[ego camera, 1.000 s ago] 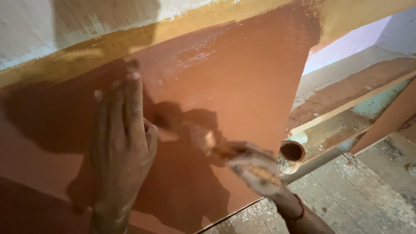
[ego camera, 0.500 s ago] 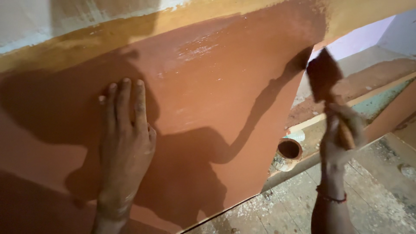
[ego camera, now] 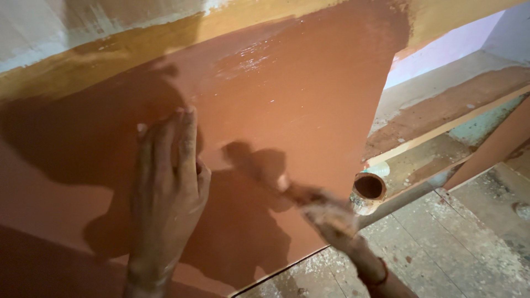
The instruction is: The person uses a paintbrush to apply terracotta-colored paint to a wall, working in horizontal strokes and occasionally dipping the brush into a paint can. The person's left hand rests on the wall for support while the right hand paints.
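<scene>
While the left hand [ego camera: 165, 187] lies flat with fingers spread on the panel [ego camera: 309, 99] at lower left, the right hand [ego camera: 331, 218] grips a brush [ego camera: 276, 179] at lower centre, its long axis slanting up-left, bristles on the paint between both hands.

Warm light, hard shadows (motion-blurred)

Head view, looking down, close to wall [ego camera: 309, 99]

The left hand [ego camera: 165, 187] lies flat with fingers together, while the right hand [ego camera: 331, 218] is blurred, curled closed.
</scene>
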